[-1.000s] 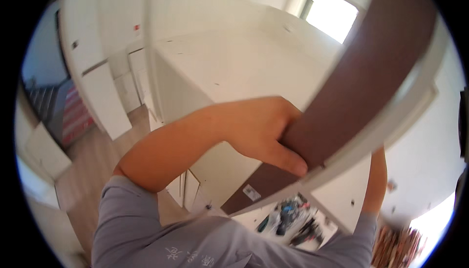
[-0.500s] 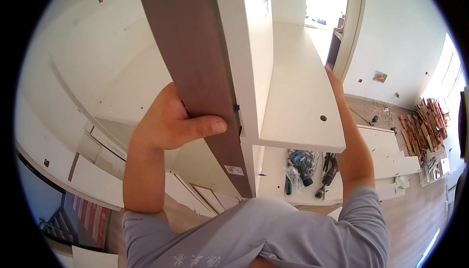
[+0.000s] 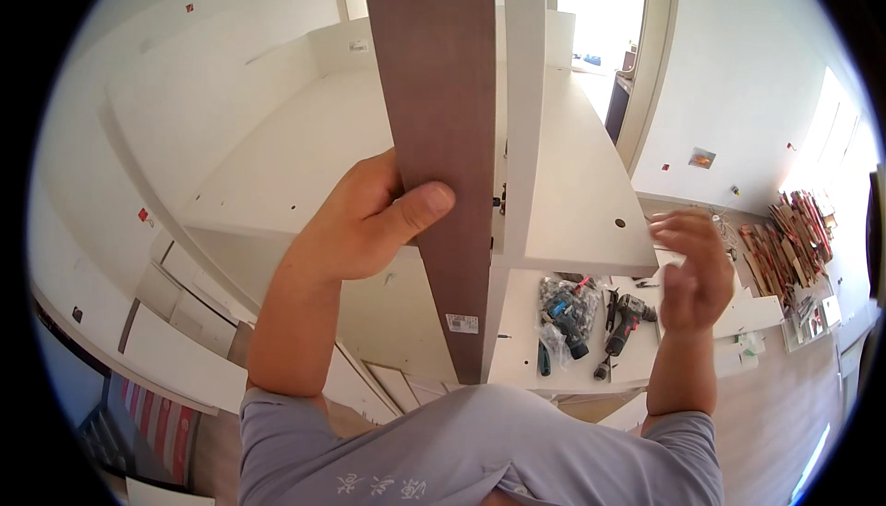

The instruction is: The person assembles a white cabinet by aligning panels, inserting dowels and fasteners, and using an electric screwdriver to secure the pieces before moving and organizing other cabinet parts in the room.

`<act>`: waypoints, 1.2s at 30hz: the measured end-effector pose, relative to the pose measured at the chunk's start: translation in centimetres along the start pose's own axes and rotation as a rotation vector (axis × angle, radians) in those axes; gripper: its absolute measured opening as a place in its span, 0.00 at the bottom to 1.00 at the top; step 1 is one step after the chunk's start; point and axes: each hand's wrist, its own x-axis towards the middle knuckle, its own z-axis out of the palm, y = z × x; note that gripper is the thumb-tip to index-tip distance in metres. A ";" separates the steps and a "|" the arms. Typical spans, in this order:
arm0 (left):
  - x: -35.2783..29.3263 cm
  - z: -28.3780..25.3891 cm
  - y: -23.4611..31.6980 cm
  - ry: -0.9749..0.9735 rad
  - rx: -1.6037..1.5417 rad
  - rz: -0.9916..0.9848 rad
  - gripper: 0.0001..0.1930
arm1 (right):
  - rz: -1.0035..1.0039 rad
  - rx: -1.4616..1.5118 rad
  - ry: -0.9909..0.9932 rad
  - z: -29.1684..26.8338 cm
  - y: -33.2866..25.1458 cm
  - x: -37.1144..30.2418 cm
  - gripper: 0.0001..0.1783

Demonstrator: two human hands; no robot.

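A tall brown cabinet door point(image 3: 443, 90) stands upright in front of me, with a small label near its lower end. My left hand point(image 3: 383, 220) is closed around its left edge, the thumb lying across the brown face. Small dark metal hinge parts point(image 3: 500, 199) show between the door and a white upright panel point(image 3: 526, 109). To the right of that panel lies a white shelf point(image 3: 586, 174) with a round dark hole near its front corner. My right hand point(image 3: 692, 266) is just off the shelf's right edge, fingers loosely bent and apart, holding nothing.
Below the shelf, a white board carries a black cordless drill point(image 3: 630, 323) and a clear plastic bag point(image 3: 568, 307) of dark and blue items. Wood strips point(image 3: 792, 238) are heaped on the right floor. White panels point(image 3: 171, 349) lie lower left. A doorway point(image 3: 604, 44) opens at the back.
The brown door has swung to the right, showing more of its face and the hinge parts, with my left hand still on it. My right hand has come away from the shelf's far edge toward me.
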 end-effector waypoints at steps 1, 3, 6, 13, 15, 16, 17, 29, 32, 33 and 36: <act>-0.1 -0.1 0.0 -0.014 0.016 -0.012 0.23 | -0.089 -0.109 -0.114 0.5 -1.3 0.9 0.15; 0.3 0.0 0.5 -0.060 0.081 0.009 0.23 | -0.156 -0.279 -0.268 1.6 -3.7 2.4 0.16; 0.4 0.1 0.5 -0.027 0.100 0.083 0.23 | -0.086 -0.374 -0.352 4.6 -6.1 3.6 0.20; 0.3 0.0 0.4 -0.028 0.098 0.109 0.24 | -0.036 -0.484 -0.314 8.3 -7.4 2.7 0.24; 0.2 -0.2 0.2 -0.045 0.150 0.106 0.24 | -0.034 -0.500 -0.284 8.5 -7.5 2.2 0.24; 0.1 -0.1 0.0 -0.025 0.107 0.115 0.24 | -0.013 -0.495 -0.277 8.7 -7.7 2.2 0.24; 0.1 0.0 -0.1 -0.008 0.069 0.130 0.24 | 0.007 -0.493 -0.263 8.9 -7.9 2.5 0.23; -0.1 -0.5 -0.2 -0.019 -0.053 0.055 0.19 | 0.156 -0.481 -0.121 10.0 -8.3 2.6 0.16; 0.0 -0.4 -0.6 -0.012 -0.065 0.086 0.18 | 0.168 -0.483 -0.113 10.1 -8.3 2.5 0.16; 0.0 -0.4 -0.7 -0.010 -0.073 0.095 0.18 | 0.173 -0.488 -0.110 10.2 -8.3 2.5 0.16; 0.0 -0.9 -0.6 -0.075 -0.008 0.049 0.23 | 0.170 -0.489 -0.098 10.2 -8.4 2.3 0.16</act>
